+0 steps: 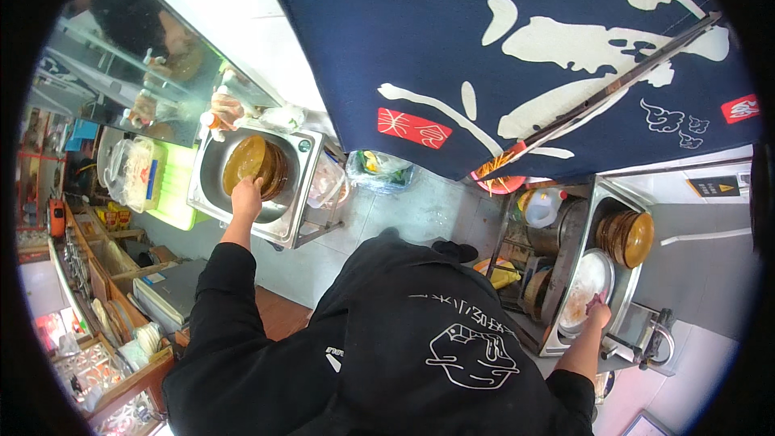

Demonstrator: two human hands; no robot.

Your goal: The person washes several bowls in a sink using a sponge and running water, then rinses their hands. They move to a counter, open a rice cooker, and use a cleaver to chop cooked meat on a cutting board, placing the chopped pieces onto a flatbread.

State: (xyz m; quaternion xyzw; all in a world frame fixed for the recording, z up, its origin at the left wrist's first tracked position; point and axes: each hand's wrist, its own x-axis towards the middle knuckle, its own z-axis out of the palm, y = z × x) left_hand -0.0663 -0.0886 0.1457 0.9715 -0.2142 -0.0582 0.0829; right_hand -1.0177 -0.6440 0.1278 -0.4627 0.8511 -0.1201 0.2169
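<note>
My left hand (246, 196) grips the near edge of a glossy brown bowl (243, 162) tilted over the left stainless-steel sink (203, 184). Against it, on the right, leans a stack of similar bowls (278, 172). Far to the right, my right hand (599, 315) clutches a dark reddish cloth (594, 300) over a round pale basin (609, 266) with whitish suds, inside the other steel sink (579, 242). Beyond that basin, a second stack of brown bowls (639, 239) lies on its side. The fingers of my right hand are partly hidden.
A navy curtain (393, 24) with white print hangs ahead, a pole (605, 97) across it. Beside the left sink sits a light-green board (172, 188). Bottles (212, 119) stand behind that sink. Below the curtain are a wrapped crate (378, 181) and a pink container (508, 184). A faucet (663, 339) stands right.
</note>
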